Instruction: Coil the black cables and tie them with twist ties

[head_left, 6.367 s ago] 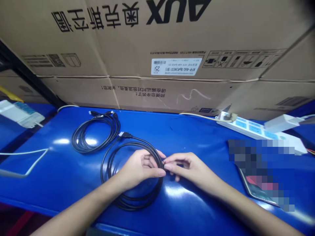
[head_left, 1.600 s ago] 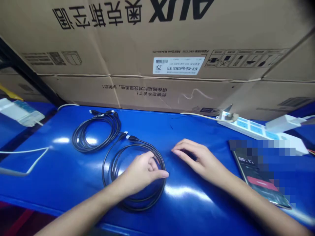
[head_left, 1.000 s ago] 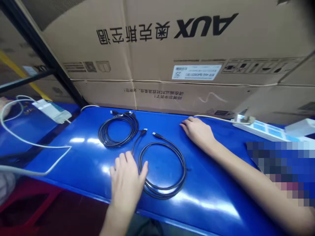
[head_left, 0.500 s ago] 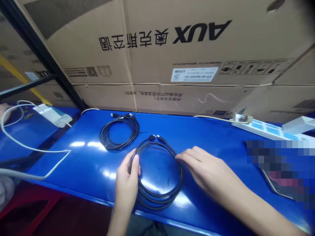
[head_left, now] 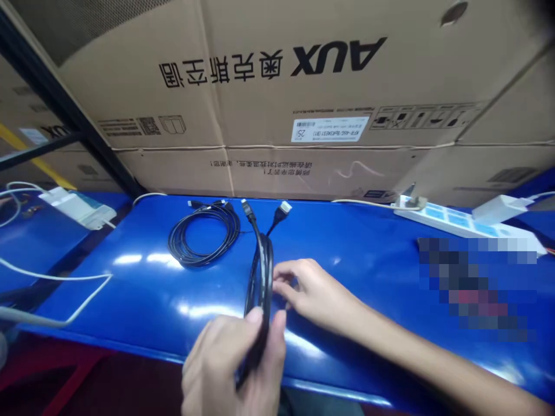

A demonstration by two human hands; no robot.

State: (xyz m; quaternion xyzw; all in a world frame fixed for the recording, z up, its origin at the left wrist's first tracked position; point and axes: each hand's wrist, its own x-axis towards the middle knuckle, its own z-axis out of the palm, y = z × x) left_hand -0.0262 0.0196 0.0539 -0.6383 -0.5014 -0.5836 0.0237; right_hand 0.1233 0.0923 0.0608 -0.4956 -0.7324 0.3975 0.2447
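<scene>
A coiled black HDMI cable (head_left: 267, 271) stands on edge over the blue table, seen nearly side-on, its loops bunched together. Its two metal-tipped plugs (head_left: 248, 211) stick up at the far end, apart from each other. My left hand (head_left: 234, 364) is closed around the near part of the coil, thumb and fingers on either side. My right hand (head_left: 307, 286) is at the coil's right side with curled fingers, their tips against the cable and partly hidden behind it. A second coiled black cable (head_left: 203, 234) lies flat to the left, touched by neither hand.
Behind the blue table (head_left: 359, 277) stands a large cardboard box (head_left: 260, 115). A white power strip (head_left: 451, 216) lies at the back right, near a pixelated patch. On the left are a dark metal post (head_left: 87, 110), a white adapter (head_left: 78, 208) and a pale cord (head_left: 93, 300).
The coil has turned from lying open to standing edge-on, its loops gathered. My left hand has moved nearer with it, and my right hand has shifted left. The view has shifted slightly.
</scene>
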